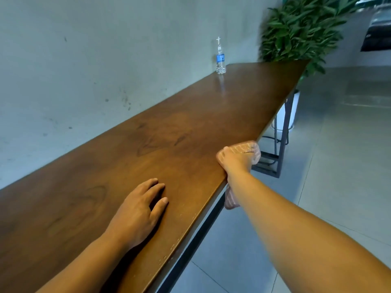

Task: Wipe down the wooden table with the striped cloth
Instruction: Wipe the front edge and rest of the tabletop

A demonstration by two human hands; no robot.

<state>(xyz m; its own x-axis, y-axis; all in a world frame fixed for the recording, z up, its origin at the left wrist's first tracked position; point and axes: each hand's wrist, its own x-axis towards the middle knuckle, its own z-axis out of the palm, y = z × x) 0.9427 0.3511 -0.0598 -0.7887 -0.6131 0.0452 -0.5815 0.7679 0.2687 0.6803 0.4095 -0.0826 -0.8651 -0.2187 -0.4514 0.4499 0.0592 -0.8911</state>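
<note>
A long, narrow wooden table (169, 127) runs along the wall from the near left to the far right. My right hand (238, 160) lies on the striped pinkish cloth (243, 148) at the table's front edge and presses it down. One end of the cloth (230, 199) hangs below the edge, under my forearm. My left hand (139, 210) rests flat on the tabletop nearer to me, fingers relaxed and holding nothing.
A clear water bottle (220, 60) with a blue label stands at the far end near the wall. A leafy plant (300, 28) in a white pot stands beyond the table's far corner. Dark metal table legs (281, 142) and a tiled floor lie to the right.
</note>
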